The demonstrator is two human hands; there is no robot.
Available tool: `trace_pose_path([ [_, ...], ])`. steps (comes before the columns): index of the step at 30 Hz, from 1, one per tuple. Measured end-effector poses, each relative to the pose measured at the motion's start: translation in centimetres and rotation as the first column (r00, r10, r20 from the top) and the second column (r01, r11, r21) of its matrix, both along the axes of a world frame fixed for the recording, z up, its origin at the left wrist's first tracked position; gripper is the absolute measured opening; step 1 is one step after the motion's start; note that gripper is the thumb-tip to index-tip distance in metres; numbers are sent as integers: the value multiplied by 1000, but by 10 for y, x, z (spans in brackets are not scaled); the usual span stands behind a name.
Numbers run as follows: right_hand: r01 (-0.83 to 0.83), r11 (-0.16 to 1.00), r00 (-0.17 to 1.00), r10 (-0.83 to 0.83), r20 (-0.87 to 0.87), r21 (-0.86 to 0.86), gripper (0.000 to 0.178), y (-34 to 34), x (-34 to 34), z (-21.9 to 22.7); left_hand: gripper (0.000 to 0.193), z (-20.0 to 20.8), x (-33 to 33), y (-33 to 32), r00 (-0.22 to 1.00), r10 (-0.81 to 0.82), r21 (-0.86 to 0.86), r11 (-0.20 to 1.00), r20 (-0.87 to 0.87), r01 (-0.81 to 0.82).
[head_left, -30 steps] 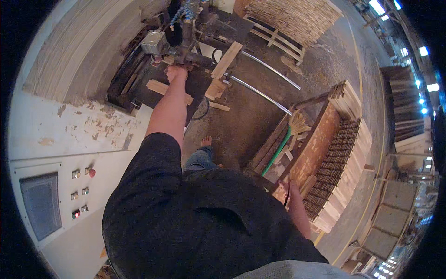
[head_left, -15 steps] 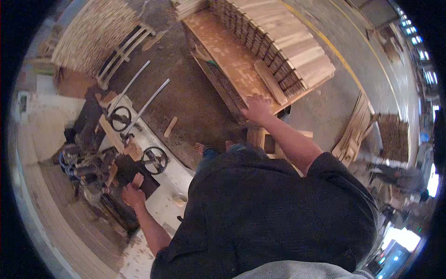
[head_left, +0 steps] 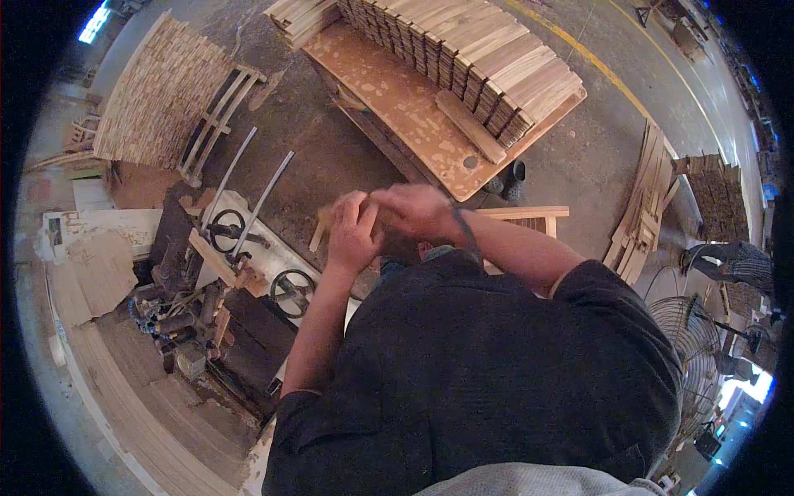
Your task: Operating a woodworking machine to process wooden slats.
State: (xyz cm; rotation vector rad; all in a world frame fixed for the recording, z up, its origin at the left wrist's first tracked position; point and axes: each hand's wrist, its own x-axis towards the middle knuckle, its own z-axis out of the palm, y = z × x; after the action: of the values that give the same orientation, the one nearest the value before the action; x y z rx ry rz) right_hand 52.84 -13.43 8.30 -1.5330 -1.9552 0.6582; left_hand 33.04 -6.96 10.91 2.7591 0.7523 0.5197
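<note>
- Boards (head_left: 475, 45), straight-grained and streaked pale to brown, stand in tight stacks along one long edge of the surface (head_left: 385, 87), which is smooth, orange-brown and blotched with lighter patches.
- Loose board (head_left: 469, 126), flat and narrow, lies on that surface beside the stacks.
- Left hand (head_left: 354, 231), fingers bent, meets the right hand (head_left: 418, 211) before the torso; both are blurred, and I cannot tell whether either grips anything.
- Wood strip (head_left: 317, 236), thin and pale, shows just beside the left hand, partly hidden.
- Machine parts at left include spoked black handwheels (head_left: 294, 293) and straight, shiny metal rods (head_left: 263, 198).
- Half a second ago the right hand rested spread on the surface and the left was at the machine; now both are off them, while the loose board remains.
</note>
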Motion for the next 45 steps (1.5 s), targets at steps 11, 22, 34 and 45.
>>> trace_pose_path([
  [11,593,781,612,-595,521,195,43,19,160,-60,44,-63,-85,-29,958,286,-185,941,-3,-282],
  [22,594,795,499,-481,721,119,42,42,141,-48,34,-67,-151,-59,814,581,-387,754,15,-531],
  [34,474,879,801,-408,437,-48,29,46,33,-52,35,-10,-304,140,328,940,121,337,-90,-934],
  [45,-63,870,995,92,36,-490,22,39,1,-209,36,-6,-337,187,92,891,-240,-20,-445,-971],
])
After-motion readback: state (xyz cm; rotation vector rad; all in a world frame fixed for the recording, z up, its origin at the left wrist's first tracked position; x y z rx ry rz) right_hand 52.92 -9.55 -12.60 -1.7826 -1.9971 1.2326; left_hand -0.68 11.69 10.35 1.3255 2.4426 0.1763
